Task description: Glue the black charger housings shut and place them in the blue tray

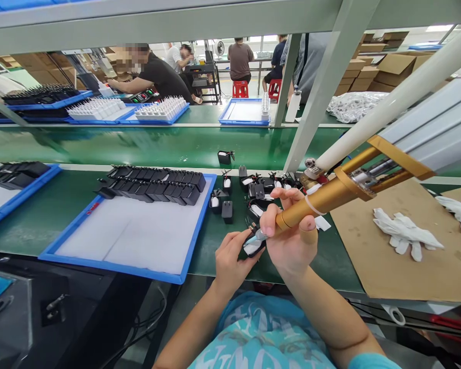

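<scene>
My left hand [230, 259] is closed round a small black charger part [253, 245] held above the green table's near edge. My right hand [290, 230] grips the gold barrel of a hanging power screwdriver [330, 197], whose tip rests on the part. Just behind my hands lie several loose black charger parts [253, 192], some showing white insides. A blue tray [100, 256] with a white liner sits to the left, holding two rows of black chargers [153, 185] along its far side.
A brown cardboard sheet [392, 266] at right carries white gloves [403, 233]. A grey slanted frame post [318, 97] rises behind the loose parts. A second blue tray [11, 197] is at far left. Across a green conveyor belt [138, 146], other people work at trays of white parts.
</scene>
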Action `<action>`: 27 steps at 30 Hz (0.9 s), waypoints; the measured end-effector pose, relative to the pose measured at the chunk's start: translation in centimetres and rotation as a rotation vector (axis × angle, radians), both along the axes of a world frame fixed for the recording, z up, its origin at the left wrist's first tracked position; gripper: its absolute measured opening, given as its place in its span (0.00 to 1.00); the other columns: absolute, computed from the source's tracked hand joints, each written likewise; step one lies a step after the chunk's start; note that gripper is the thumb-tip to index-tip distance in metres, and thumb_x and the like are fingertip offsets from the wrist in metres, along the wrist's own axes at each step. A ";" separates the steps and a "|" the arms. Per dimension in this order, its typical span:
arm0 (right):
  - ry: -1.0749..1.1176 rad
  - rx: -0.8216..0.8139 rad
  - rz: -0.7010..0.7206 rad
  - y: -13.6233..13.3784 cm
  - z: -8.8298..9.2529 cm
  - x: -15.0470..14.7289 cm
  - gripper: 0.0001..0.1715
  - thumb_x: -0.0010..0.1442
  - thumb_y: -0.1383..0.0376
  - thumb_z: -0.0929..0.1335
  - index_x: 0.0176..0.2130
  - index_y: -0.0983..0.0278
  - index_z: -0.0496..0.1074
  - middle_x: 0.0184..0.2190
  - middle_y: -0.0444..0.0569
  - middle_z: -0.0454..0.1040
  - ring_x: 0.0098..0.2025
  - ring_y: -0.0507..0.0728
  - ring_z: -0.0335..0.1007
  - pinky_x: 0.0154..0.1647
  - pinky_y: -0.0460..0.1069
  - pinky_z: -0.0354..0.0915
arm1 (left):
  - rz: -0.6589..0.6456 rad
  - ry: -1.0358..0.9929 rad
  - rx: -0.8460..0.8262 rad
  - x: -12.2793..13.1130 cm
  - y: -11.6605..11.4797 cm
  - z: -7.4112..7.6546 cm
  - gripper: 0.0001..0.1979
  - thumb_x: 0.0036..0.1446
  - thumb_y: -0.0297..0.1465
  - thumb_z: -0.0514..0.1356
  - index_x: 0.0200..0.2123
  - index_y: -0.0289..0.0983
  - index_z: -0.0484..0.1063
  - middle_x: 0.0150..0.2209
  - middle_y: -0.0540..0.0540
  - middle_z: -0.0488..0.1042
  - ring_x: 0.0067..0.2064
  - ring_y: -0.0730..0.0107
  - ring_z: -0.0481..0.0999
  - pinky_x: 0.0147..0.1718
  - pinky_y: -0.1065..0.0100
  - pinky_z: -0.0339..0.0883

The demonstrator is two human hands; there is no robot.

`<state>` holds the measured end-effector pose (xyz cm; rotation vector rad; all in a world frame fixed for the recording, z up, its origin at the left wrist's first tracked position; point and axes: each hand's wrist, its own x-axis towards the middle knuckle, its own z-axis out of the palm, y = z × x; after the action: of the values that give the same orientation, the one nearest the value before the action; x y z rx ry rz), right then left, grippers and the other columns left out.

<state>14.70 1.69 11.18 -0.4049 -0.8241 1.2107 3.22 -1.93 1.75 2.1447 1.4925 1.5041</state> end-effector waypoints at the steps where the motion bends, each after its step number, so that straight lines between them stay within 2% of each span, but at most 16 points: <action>1: -0.005 -0.003 -0.003 0.0 0.0 0.0 0.23 0.53 0.46 0.69 0.43 0.56 0.66 0.40 0.43 0.68 0.18 0.46 0.60 0.17 0.47 0.56 | 0.001 0.006 0.000 0.0 0.0 0.1 0.16 0.56 0.33 0.64 0.49 0.41 0.71 0.39 0.46 0.78 0.40 0.66 0.77 0.38 0.66 0.73; 7: 0.023 -0.003 0.006 0.2 -0.1 -0.1 0.26 0.53 0.43 0.67 0.45 0.55 0.68 0.41 0.44 0.69 0.18 0.46 0.59 0.18 0.48 0.58 | 0.044 0.065 -0.086 -0.8 0.2 -0.3 0.16 0.57 0.34 0.64 0.49 0.39 0.72 0.37 0.46 0.78 0.39 0.65 0.77 0.37 0.67 0.72; 15: 0.043 0.008 -0.006 0.4 -0.7 1.0 0.27 0.52 0.42 0.66 0.45 0.55 0.71 0.41 0.44 0.69 0.18 0.47 0.61 0.17 0.48 0.57 | 0.137 0.029 -0.353 -4.3 -0.8 -3.5 0.17 0.57 0.38 0.63 0.49 0.39 0.73 0.38 0.45 0.77 0.41 0.62 0.77 0.41 0.63 0.71; 18: 0.044 0.007 -0.016 0.4 -1.1 1.9 0.27 0.52 0.43 0.66 0.46 0.56 0.71 0.41 0.44 0.69 0.18 0.47 0.62 0.17 0.48 0.56 | 0.135 -0.015 -0.450 -5.4 -1.3 -3.8 0.21 0.56 0.40 0.64 0.50 0.38 0.72 0.42 0.43 0.77 0.44 0.59 0.76 0.45 0.60 0.71; 20: 0.037 -0.002 -0.029 0.4 -1.2 2.4 0.28 0.52 0.43 0.67 0.46 0.56 0.71 0.41 0.43 0.69 0.17 0.47 0.61 0.16 0.48 0.56 | 0.075 -0.089 -0.534 -6.0 -1.0 -3.5 0.27 0.54 0.43 0.64 0.55 0.40 0.69 0.51 0.41 0.74 0.52 0.55 0.74 0.51 0.57 0.68; 22: 0.034 -0.014 -0.042 0.3 -1.3 2.8 0.28 0.51 0.43 0.67 0.45 0.56 0.72 0.41 0.43 0.68 0.17 0.47 0.61 0.16 0.48 0.56 | -0.054 -0.224 -0.611 -6.4 -0.2 -3.0 0.29 0.58 0.45 0.60 0.60 0.40 0.63 0.58 0.41 0.69 0.59 0.55 0.68 0.57 0.55 0.62; 25: 0.030 -0.025 -0.056 0.2 -1.4 3.1 0.28 0.51 0.43 0.67 0.45 0.55 0.72 0.41 0.43 0.68 0.17 0.47 0.61 0.16 0.48 0.56 | -0.241 -0.411 -0.711 -6.4 1.2 -2.1 0.26 0.67 0.44 0.45 0.60 0.38 0.64 0.57 0.41 0.71 0.60 0.59 0.68 0.60 0.56 0.60; 27: 0.020 -0.022 -0.059 0.2 -1.5 3.3 0.27 0.51 0.43 0.67 0.45 0.55 0.72 0.41 0.43 0.68 0.17 0.47 0.61 0.16 0.48 0.57 | -0.245 -0.389 -0.717 -6.2 1.6 -1.6 0.24 0.69 0.42 0.43 0.57 0.38 0.68 0.53 0.43 0.75 0.56 0.60 0.72 0.57 0.58 0.63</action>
<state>18.00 1.91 9.67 -0.4317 -0.7769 1.1682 -2.96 -0.29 0.18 1.4524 1.2990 1.0055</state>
